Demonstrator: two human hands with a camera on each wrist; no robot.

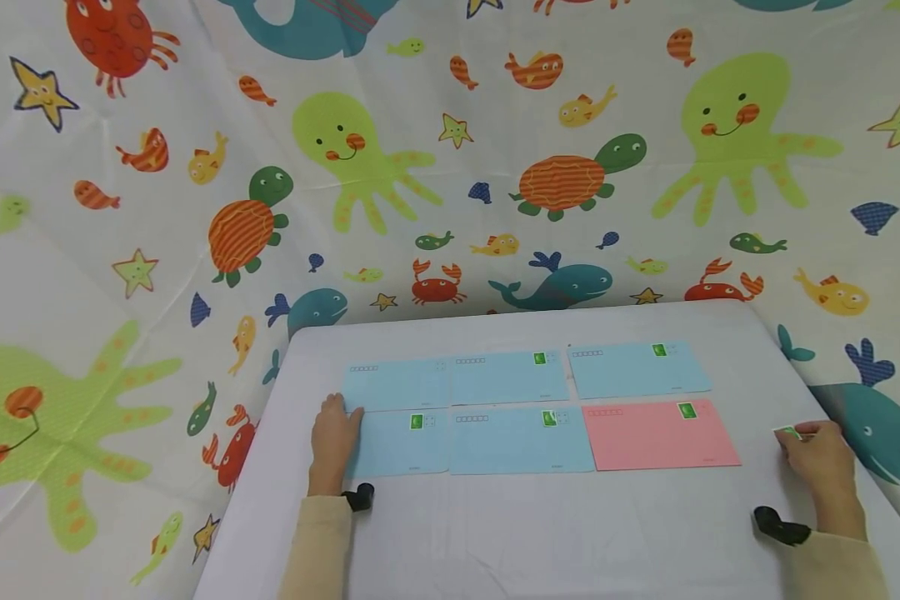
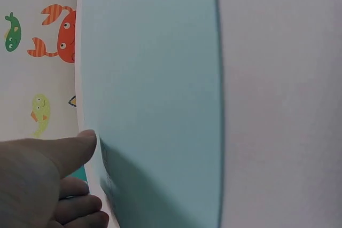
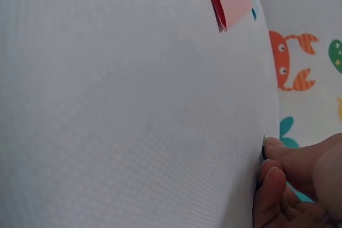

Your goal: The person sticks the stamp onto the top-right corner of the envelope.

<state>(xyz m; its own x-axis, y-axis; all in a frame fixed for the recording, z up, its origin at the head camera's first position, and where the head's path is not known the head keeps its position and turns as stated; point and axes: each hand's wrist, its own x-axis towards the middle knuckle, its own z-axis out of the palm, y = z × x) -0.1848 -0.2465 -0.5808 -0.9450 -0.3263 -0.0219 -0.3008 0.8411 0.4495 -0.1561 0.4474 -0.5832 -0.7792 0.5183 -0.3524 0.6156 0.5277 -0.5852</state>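
Note:
At the left end of two rows of envelopes, my left hand [image 1: 333, 443] rests beside the upper-left blue envelope [image 1: 396, 387] and the lower-left blue envelope [image 1: 390, 450]. Its thumb touches their edge area, the other fingers lying on the table. Off to the right, my right hand [image 1: 825, 458] pinches a small green-and-white stamp [image 1: 789, 432] between thumb and fingers. In the right wrist view only a sliver of the stamp [image 3: 264, 139] shows. Nearest to that hand lies a pink envelope [image 1: 660, 437] with a green stamp [image 1: 687, 411] at its upper right.
More blue envelopes [image 1: 506, 379] with green stamps [image 1: 549, 418] lie in the middle and at the upper right [image 1: 630, 375]. White cloth covers the table [image 1: 540, 533]. Behind it hangs a curtain [image 1: 435, 192] printed with sea animals. Black straps [image 1: 780, 527] circle both wrists.

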